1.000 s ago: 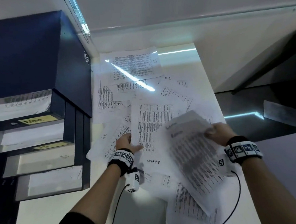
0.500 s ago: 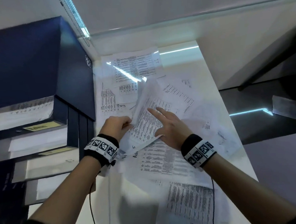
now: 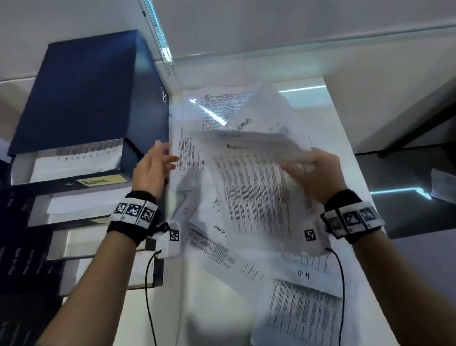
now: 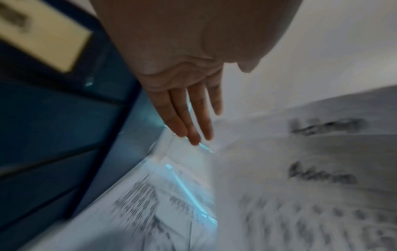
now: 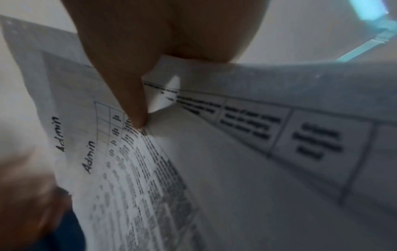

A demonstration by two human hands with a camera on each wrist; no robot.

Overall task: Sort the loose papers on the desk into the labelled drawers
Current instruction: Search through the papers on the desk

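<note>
Pinched in the right hand (image 3: 311, 171), Admin sheets (image 3: 252, 187) are held above the table (image 3: 220, 316), right of the drawer unit (image 3: 87, 101). Left hand (image 3: 152, 171) is kept flat, empty. Thin pinch: sheets may slip or misfile.

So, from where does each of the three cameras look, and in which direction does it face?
Head: worn on the head, looking forward and down at the desk, the drawers and the held papers; both forearms, left hand and right hand show.
Left wrist: looks along the straight left fingers toward the drawers and papers.
Right wrist: looks along the right fingers pinching sheets marked Admin.
Shared: all three see the held papers.
</note>
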